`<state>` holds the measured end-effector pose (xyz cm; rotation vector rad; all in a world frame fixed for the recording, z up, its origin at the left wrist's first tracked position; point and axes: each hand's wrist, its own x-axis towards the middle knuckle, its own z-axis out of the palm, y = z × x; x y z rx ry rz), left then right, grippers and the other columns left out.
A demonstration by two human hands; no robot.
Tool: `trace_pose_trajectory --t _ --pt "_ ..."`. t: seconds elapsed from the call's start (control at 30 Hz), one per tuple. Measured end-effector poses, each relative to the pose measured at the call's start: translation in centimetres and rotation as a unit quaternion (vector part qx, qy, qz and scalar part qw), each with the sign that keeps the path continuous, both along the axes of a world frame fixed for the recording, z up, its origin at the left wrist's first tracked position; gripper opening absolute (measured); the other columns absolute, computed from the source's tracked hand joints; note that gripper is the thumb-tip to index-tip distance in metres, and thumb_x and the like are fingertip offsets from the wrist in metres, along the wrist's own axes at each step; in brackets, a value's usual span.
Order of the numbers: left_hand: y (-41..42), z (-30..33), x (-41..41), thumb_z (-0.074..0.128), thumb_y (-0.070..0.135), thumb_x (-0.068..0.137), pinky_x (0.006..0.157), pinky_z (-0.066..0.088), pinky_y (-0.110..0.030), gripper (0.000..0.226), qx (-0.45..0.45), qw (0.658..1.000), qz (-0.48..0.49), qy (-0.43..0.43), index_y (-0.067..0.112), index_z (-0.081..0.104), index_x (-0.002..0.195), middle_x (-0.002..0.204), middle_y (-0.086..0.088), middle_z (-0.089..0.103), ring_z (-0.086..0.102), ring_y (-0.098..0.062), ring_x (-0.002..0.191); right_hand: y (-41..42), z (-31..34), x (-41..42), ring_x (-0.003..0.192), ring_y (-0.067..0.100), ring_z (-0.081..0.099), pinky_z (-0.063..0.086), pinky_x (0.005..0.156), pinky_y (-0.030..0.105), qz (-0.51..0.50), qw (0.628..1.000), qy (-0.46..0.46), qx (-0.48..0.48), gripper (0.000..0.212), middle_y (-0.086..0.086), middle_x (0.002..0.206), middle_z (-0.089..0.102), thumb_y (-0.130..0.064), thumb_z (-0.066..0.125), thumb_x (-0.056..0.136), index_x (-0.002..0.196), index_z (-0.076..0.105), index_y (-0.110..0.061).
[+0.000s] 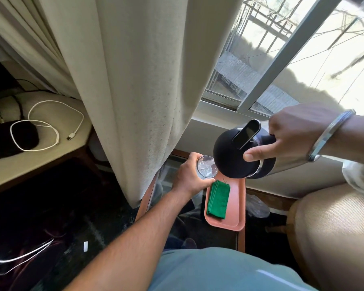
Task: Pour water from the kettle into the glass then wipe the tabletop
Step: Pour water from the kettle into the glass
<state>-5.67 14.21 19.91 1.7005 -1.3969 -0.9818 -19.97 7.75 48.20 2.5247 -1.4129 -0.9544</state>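
My right hand (290,135) grips the handle of a black kettle (231,158), which is tilted to the left with its spout over a clear glass (206,166). Water is churning inside the glass. My left hand (187,175) is wrapped around the glass and holds it above the glass-topped table (170,177). A folded green cloth (218,199) lies on a pink tray (235,211) on the table, just below the kettle.
A long cream curtain (139,91) hangs at the table's left edge. The window and sill (219,114) run behind. A beige chair (332,232) stands at the right. At the left, a surface carries a white cable (55,131) and a dark pouch (11,141).
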Motion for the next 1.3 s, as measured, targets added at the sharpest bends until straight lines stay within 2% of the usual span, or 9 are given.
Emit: trace_pose_trajectory --t 0.1,0.37,0.53,0.7,0.83,0.9,1.03,1.17,1.3 --pt "0.0 0.2 0.1 0.093 0.039 0.058 0.073 0.059 -0.029 0.073 -0.002 1.0 0.005 0.002 0.033 0.047 0.114 0.099 0.012 0.064 0.065 -0.008 0.089 -0.3 -0.4 -0.3 0.042 0.018 0.032 0.028 0.047 0.03 -0.013 1.0 -0.017 0.009 0.099 -0.003 0.043 0.034 -0.108 0.009 0.029 0.044 0.04 -0.016" --pt "0.2 0.9 0.6 0.093 0.037 0.058 0.061 0.04 -0.003 0.071 0.008 1.0 0.018 0.009 0.035 0.046 0.111 0.095 0.017 0.061 0.061 -0.002 0.085 -1.8 -2.9 -2.3 0.044 0.021 0.044 0.034 0.048 0.031 -0.062 0.995 -0.072 0.036 0.107 0.001 0.044 0.047 -0.11 0.014 0.03 0.045 0.051 -0.011" --pt "0.3 0.5 0.5 0.093 0.032 0.06 0.073 0.054 -0.022 0.07 0.016 0.999 0.031 0.001 0.025 0.052 0.115 0.103 0.007 0.067 0.066 -0.013 0.092 -2.4 -4.6 -4.2 0.039 0.019 0.033 0.027 0.048 0.03 -0.14 0.973 -0.165 0.08 0.081 -0.006 0.034 0.03 -0.096 0.034 0.049 0.039 0.033 -0.016" --pt "0.5 0.4 0.6 0.091 0.039 0.062 0.062 0.036 0.0 0.067 0.026 0.998 0.04 -0.032 0.026 0.053 0.116 0.1 0.012 0.065 0.059 -0.006 0.085 -1.5 -8.2 -6.8 0.034 0.018 0.033 0.033 0.051 0.032 -0.251 0.914 -0.301 0.109 0.074 0.001 0.036 0.033 -0.086 0.042 0.058 0.04 0.037 -0.015" --pt "0.3 -0.3 0.5 0.091 0.036 0.062 0.077 0.047 -0.019 0.068 0.032 0.997 0.048 -0.049 0.024 0.054 0.119 0.108 0.008 0.065 0.061 -0.011 0.096 0.0 -12.9 -8.9 0.035 0.022 0.037 0.052 0.052 0.046 -0.351 0.838 -0.396 0.135 0.079 0.008 0.039 0.035 -0.086 0.046 0.062 0.051 0.047 -0.008" --pt "0.2 -1.2 0.5 0.092 0.035 0.061 0.086 0.047 -0.028 0.069 0.029 0.996 0.057 -0.062 0.021 0.056 0.118 0.113 0.005 0.062 0.058 -0.014 0.102 0.9 -15.7 -9.5 0.027 0.019 0.039 0.052 0.045 0.04 -0.389 0.806 -0.426 0.132 0.081 0.004 0.033 0.04 -0.089 0.045 0.061 0.048 0.047 -0.009" --pt "0.3 -3.9 0.9 0.09 0.044 0.057 0.09 0.048 -0.03 0.071 0.053 0.99 0.06 -0.112 0.027 0.056 0.117 0.115 0.006 0.056 0.054 -0.013 0.105 2.6 -22.4 -10.2 0.028 0.018 0.031 0.038 0.048 0.039 -0.455 0.727 -0.495 0.14 0.086 0.006 0.035 0.037 -0.1 0.045 0.05 0.042 0.042 -0.015" --pt "0.6 -7.2 1.2 0.089 0.048 0.055 0.085 0.052 -0.033 0.07 0.083 0.986 0.062 -0.134 0.03 0.055 0.114 0.109 0.007 0.055 0.057 -0.014 0.1 4.7 -29.7 -10.4 0.026 0.018 0.035 0.043 0.048 0.041 -0.523 0.645 -0.541 0.136 0.089 0.008 0.037 0.041 -0.098 0.05 0.051 0.041 0.049 -0.01" --pt "1.8 -11.0 1.9 0.088 0.048 0.056 0.081 0.048 -0.026 0.07 0.101 0.982 0.057 -0.146 0.031 0.054 0.114 0.109 0.009 0.057 0.057 -0.01 0.098 7.5 -36.0 -9.9 0.03 0.018 0.034 0.033 0.049 0.038 -0.549 0.615 -0.557 0.101 0.089 0.0 0.034 0.037 -0.099 0.044 0.056 0.039 0.049 -0.011"
